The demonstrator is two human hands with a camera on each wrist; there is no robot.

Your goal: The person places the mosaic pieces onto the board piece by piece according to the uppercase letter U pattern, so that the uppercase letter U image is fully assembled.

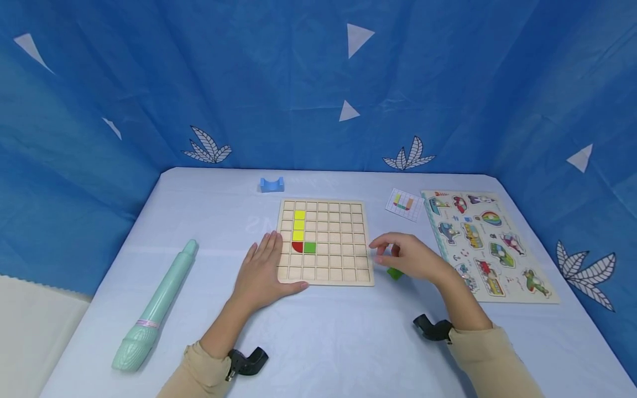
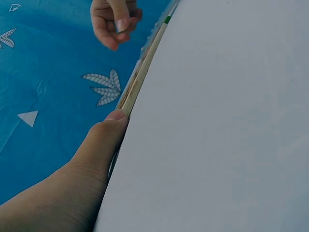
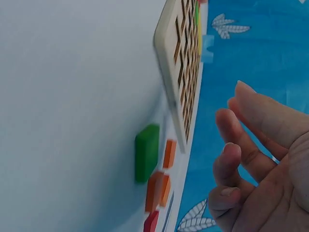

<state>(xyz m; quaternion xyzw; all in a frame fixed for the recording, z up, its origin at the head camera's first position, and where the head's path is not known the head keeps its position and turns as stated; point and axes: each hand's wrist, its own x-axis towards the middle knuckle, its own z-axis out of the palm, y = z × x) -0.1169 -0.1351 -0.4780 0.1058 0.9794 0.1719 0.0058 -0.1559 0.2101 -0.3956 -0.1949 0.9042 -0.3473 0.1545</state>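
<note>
A wooden grid board [image 1: 335, 273] lies mid-table. Set in its squares are a column of yellow tiles [image 1: 298, 225], a red rounded tile [image 1: 297, 247] and a green square tile [image 1: 309, 247]. My left hand [image 1: 261, 276] rests along the board's left side, fingers straight and thumb at the near-left corner. Just off the right edge hovers my right hand [image 1: 408, 257], its fingers loosely bent with nothing between them. Beneath it a green block [image 3: 147, 152] lies on the table, with orange blocks [image 3: 154, 191] and a red one [image 3: 151, 222] in the right wrist view, hidden by the hand from above.
Behind the right hand lies a printed pattern card [image 1: 405, 204], beside a picture puzzle board [image 1: 490, 293] on the right. A light-blue notched block [image 1: 272, 186] stands at the back. On the left lies a mint-green microphone-shaped object [image 1: 156, 301].
</note>
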